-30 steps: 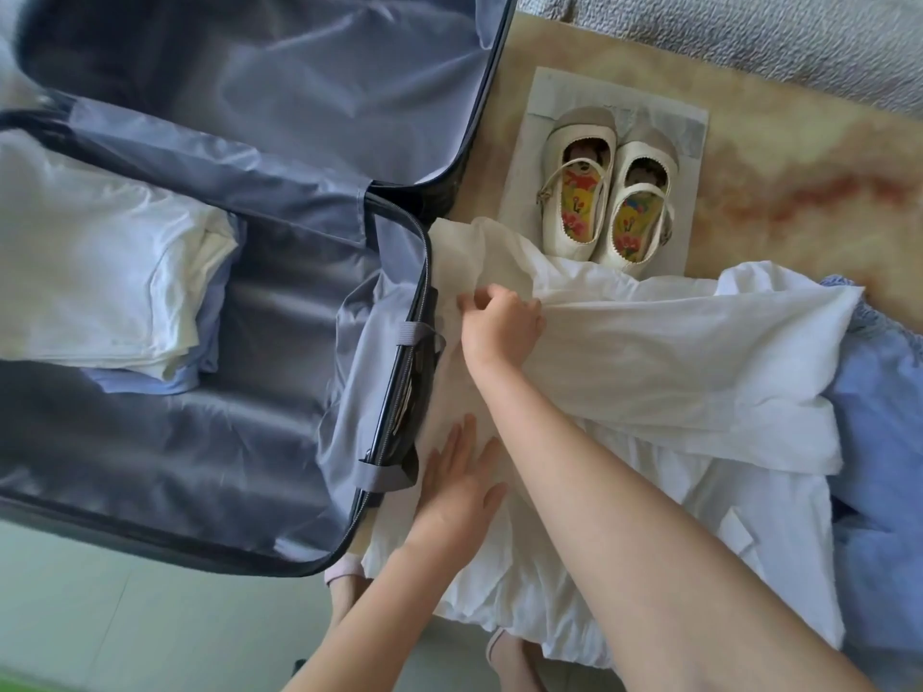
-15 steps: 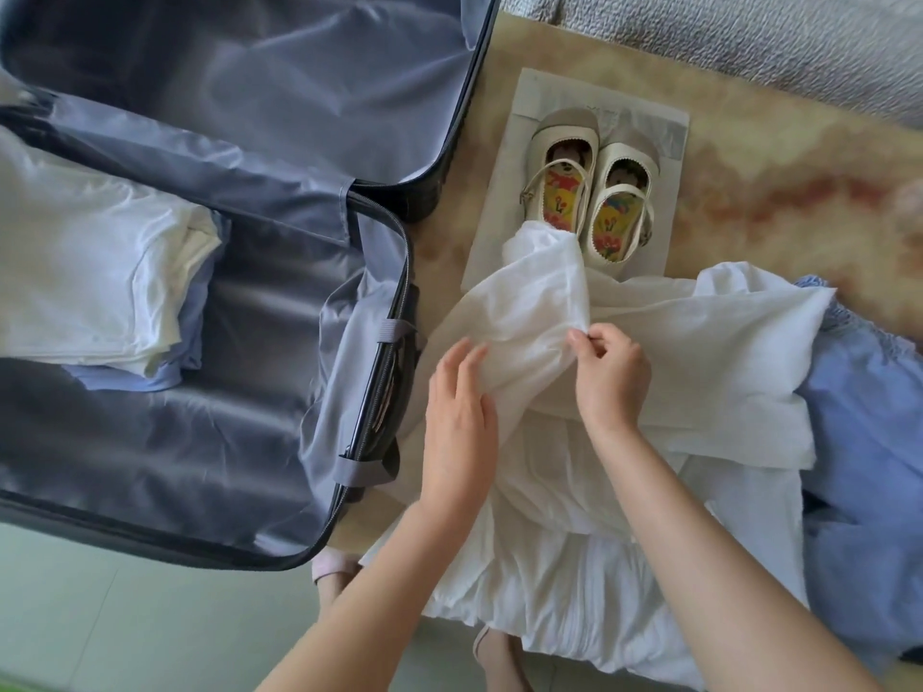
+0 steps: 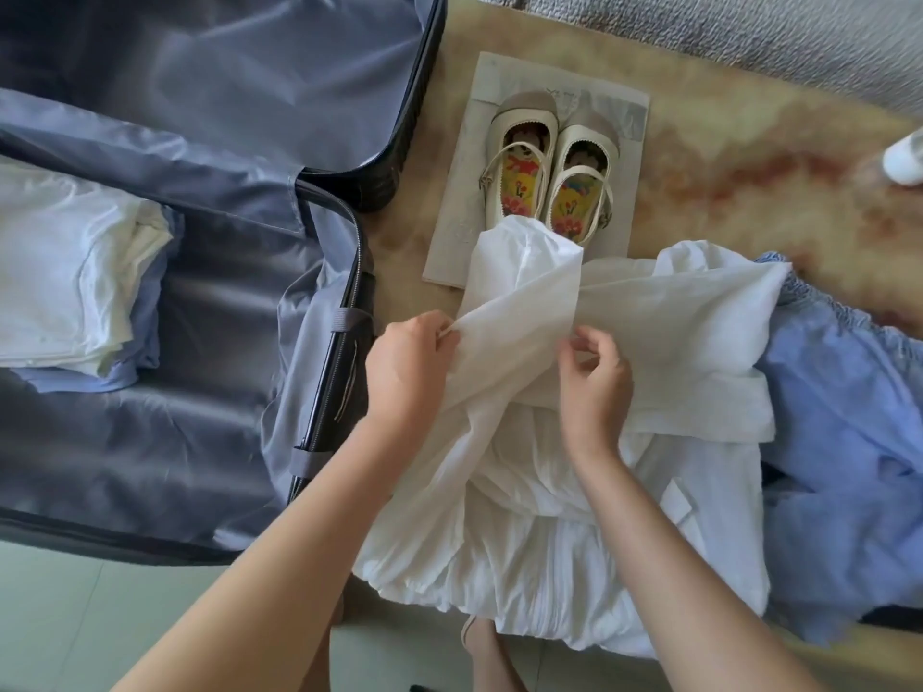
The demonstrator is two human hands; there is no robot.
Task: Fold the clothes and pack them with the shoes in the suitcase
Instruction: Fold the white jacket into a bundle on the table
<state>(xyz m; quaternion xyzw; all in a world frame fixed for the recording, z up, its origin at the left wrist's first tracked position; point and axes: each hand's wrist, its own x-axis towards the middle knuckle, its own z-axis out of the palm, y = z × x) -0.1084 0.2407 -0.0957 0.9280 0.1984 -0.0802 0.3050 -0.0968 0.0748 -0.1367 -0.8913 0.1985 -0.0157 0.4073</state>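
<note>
White garment (image 3: pixel 674 337) — sleeve now pinched by left hand (image 3: pixel 407 367), flat before, and right hand (image 3: pixel 594 387) — fold under way.

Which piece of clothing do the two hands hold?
The loose white garment on the table, pinched by left hand and right hand; the blue garment and the folded stack in the suitcase lie untouched.

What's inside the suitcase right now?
Folded white clothes stacked on a blue garment, on the suitcase lining. Anything under that stack is covered.
</note>
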